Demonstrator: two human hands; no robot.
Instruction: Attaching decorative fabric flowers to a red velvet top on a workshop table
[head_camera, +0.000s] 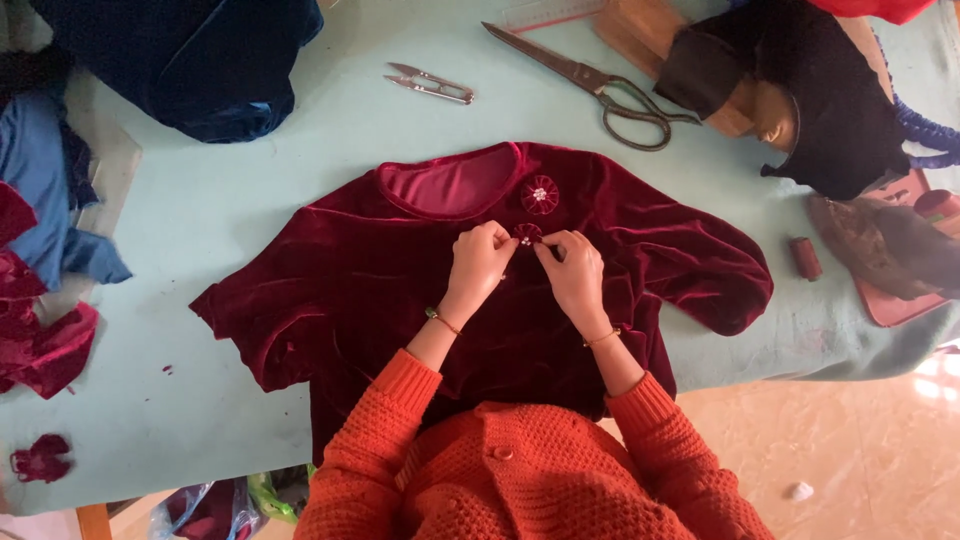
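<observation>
From the head camera, both hands meet at the middle of the frame over a dark red velvet dress (400, 270) spread flat on a pale green surface (230, 200). The left hand (480, 262) and the right hand (575, 270) each have their fingers closed narrow, pinching a small fabric rosette (527, 234) against the chest of the dress, directly at six o'clock from a larger matching rosette (540, 194) already on the cloth by the neckline.

Doing this well likely means keeping the velvet flat beneath, holding the small flower centred under the upper one, and pressing lightly so the pile is not crushed or dragged sideways.

The velvet is plush with a soft sheen and shallow folds at the short sleeves; both rosettes are round, gathered, with pale beaded centres. The person's sleeves are chunky orange knit.

At twelve o'clock lie metal thread snips (432, 85); at one o'clock, long dark shears (590, 82). A red thread spool (805, 258) sits at three o'clock, and fabric scraps (45, 340) at nine.
</observation>
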